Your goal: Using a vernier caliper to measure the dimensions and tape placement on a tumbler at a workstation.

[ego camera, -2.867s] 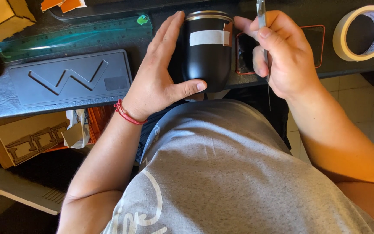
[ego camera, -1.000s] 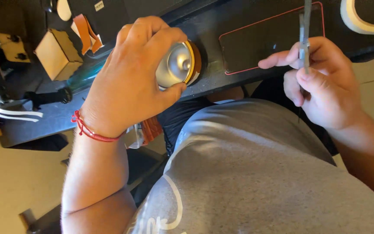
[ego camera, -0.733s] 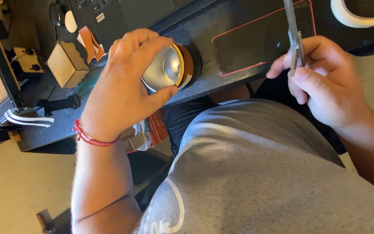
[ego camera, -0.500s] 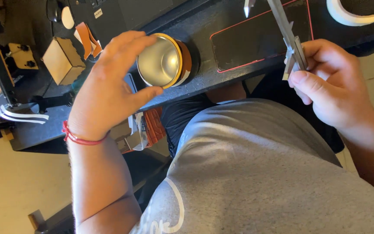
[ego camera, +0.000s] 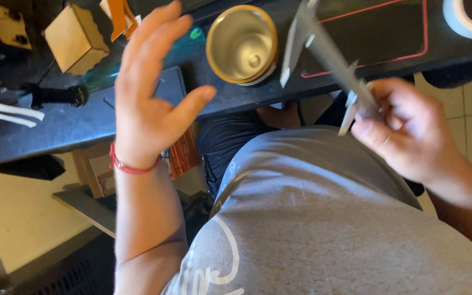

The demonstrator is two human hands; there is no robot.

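A: What is the left hand (ego camera: pixel 148 104) doing?

B: It is spread wide, fingers fanned and thumb stretched out, holding nothing. It hovers above the dark surface (ego camera: pixel 72 123) with the palm turned toward the cup.

A: And where is the cup?

B: The metal cup (ego camera: pixel 241 43) stands upright on the surface just beyond the tip of the left thumb, apart from it. Its rim is gold-coloured and the inside is shiny steel, seen from straight above.

A: The right hand?

B: The right hand (ego camera: pixel 405 128) is closed around the body of a metal caliper (ego camera: pixel 323 60), thumb pressed on its slider. The caliper's beam runs away from the hand, up and toward the cup, and its pointed tips end just beside the cup's rim. I cannot tell whether they touch it.

A: What else is near the hands?

B: Beyond the left fingers sits a small wooden box (ego camera: pixel 75 38). Under the caliper lies a black mat with a red edge line (ego camera: pixel 389 33). Past the right hand, at the far corner, is a roll of pale tape (ego camera: pixel 468 19). A red string bracelet (ego camera: pixel 129 166) circles the left wrist, and a grey shirt (ego camera: pixel 323 218) fills the space nearest the camera.
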